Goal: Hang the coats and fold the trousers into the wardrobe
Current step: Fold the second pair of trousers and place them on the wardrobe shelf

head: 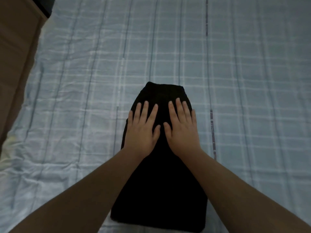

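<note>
Nearest to me are my two bare forearms, which come in from the lower corners and meet over the black trousers point(159, 190). The trousers lie flat on the bed as one long dark strip that runs straight away from me. Its near end is wide and lies close to the lower border of the view, and a pale strip of the cover shows just below it. The cloth is so dark that I cannot tell the folds or layers in it.

Further up, my left hand point(143, 128) lies palm down on the left part of the strip, with fingers straight and spread. The outer fingers reach to the left edge of the cloth. My right hand point(183, 128) lies the same way on the right part, and its little finger goes a bit over the right edge onto the cover. The two thumbs are near each other in the middle but do not touch. Both hands are flat and hold nothing.

Beyond the fingertips the strip ends in a narrow, nearly straight far edge.

All around is the light blue checked bed cover point(244, 73), somewhat wrinkled at the left, with wide bare surface on both sides and far ahead. At the far left stands a brown wooden furniture side point(15, 52), well apart from the trousers.
</note>
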`<state>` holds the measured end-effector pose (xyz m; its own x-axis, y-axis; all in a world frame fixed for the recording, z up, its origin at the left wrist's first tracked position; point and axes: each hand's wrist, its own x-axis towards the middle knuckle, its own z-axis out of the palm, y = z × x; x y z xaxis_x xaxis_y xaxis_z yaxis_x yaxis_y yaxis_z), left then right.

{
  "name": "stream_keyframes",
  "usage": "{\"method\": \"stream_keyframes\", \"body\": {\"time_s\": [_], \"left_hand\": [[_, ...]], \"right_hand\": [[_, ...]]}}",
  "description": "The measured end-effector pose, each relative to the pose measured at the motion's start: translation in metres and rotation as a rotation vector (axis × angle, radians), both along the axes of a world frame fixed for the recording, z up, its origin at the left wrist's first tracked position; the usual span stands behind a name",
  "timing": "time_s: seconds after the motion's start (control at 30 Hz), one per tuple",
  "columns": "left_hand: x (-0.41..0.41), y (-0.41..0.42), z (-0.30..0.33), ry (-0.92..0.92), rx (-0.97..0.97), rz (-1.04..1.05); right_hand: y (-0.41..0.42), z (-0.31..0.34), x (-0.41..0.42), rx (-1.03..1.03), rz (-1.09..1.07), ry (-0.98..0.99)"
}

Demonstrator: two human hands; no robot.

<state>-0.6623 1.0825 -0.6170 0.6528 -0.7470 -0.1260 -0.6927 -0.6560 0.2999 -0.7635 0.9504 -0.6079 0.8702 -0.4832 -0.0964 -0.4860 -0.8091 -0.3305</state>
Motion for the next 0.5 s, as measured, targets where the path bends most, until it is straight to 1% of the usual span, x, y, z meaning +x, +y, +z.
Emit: {"method": "stream_keyframes", "body": {"time_s": [0.13, 0.3, 0.5], "left_hand": [[-0.063, 0.057, 0.01, 0.031, 0.034, -0.01], [-0.132, 0.122, 0.004, -0.006, 0.101, -0.071], [-0.164, 0.16, -0.014, -0.038, 0.144, -0.084]], "right_hand": [[0.057, 0.015, -0.065, 0.039, 0.034, 0.093], [0.118, 0.008, -0.142, 0.046, 0.084, 0.202], [0.142, -0.013, -0.187, -0.022, 0.077, 0.246]]}}
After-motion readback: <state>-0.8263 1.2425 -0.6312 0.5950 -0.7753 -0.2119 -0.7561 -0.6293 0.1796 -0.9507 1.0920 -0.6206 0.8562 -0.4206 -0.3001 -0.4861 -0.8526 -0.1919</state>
